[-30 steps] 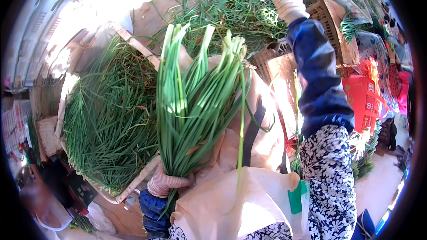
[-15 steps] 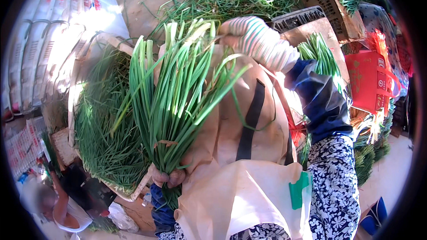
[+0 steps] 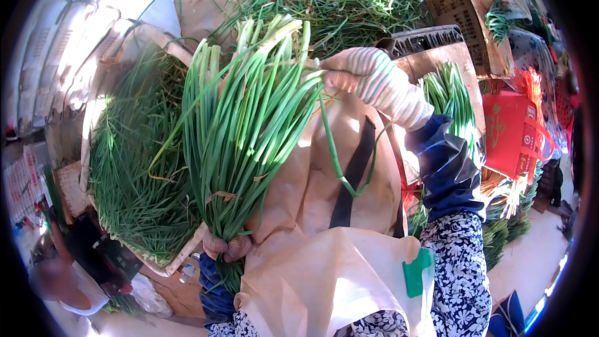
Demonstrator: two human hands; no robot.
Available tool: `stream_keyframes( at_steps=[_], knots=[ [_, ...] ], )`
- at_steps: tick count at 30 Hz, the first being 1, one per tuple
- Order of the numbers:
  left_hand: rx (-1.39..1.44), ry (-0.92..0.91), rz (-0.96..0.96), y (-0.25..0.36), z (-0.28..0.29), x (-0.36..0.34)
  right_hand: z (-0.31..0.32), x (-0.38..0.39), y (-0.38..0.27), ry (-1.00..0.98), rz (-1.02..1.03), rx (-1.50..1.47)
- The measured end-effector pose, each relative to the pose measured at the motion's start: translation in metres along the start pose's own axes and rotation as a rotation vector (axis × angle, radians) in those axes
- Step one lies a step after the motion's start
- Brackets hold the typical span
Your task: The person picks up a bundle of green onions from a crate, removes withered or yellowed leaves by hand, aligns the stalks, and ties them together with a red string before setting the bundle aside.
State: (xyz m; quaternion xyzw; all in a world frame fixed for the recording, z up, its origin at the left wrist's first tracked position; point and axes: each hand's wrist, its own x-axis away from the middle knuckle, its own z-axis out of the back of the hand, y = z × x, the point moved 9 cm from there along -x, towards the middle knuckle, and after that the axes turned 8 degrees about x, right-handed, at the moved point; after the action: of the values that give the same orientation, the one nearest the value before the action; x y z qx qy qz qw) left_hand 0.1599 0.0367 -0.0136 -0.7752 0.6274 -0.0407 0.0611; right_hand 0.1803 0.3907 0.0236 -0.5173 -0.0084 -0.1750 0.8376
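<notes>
A thick bunch of garlic chives (image 3: 249, 125) spreads upward over my lap, pale cut ends at the top. My left hand (image 3: 227, 248), in a worn glove, is wrapped round its narrow leafy lower end. By the pale ends, my right hand (image 3: 359, 75), in a striped knit glove, is closed, with thumb and fingers pinched at a thin yellowish stalk (image 3: 309, 64) on the bunch's right side. Its fingertips partly hide what they hold. One loose bent leaf (image 3: 337, 171) hangs over the tan apron (image 3: 306, 212).
Left of the bunch stands a crate (image 3: 87, 143) heaped with greens. Loose leaves (image 3: 337, 0) cover the ground ahead. To the right are a tied green bundle (image 3: 449, 97), a red bag (image 3: 508, 134) and a brown crate (image 3: 468, 19). Another person (image 3: 68, 281) is at lower left.
My right hand has moved slightly right and down, still pinched. The bunch's upper right leaves have drawn inward, and the bent leaf hangs lower. My left hand keeps its grip.
</notes>
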Motion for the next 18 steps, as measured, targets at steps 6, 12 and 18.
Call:
stream_keyframes(
  at_steps=[6,12,18],
  knots=[
    [0.038,-0.267,0.128,-0.006,-0.004,-0.005,0.017,-0.01,-0.019,0.068,0.117,0.1],
    [-0.004,-0.015,0.031,-0.003,-0.009,-0.002,0.042,-0.015,0.017,0.244,-0.129,0.025],
    [0.008,-0.141,0.109,-0.005,-0.005,-0.007,0.187,0.003,0.11,0.736,-0.495,0.314]
  ],
)
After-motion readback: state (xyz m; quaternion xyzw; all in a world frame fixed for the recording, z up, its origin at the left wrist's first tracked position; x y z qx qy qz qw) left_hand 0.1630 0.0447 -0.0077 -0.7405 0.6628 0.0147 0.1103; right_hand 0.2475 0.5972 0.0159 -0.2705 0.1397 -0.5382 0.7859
